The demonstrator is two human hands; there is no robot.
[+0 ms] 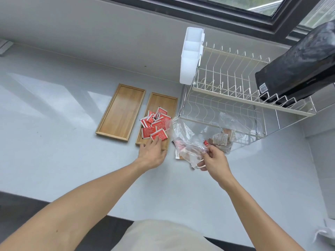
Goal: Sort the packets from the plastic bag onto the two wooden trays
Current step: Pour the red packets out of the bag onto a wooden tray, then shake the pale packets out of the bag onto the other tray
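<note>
- Head view: left hand (152, 153) lies flat and released on a red packet (159, 136) at the right tray (173, 98) near end
- Right hand (214, 158), nearer, pinches the plastic bag (183, 134) just right of that tray; left tray (125, 98) bare

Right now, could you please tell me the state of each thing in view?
Left tray: empty.
Right tray: holds a pile of red packets.
Plastic bag: open, packets remain inside.
Left hand: fingers on a red packet.
Right hand: gripping the bag.
Dish rack: holds a black bag.
</note>
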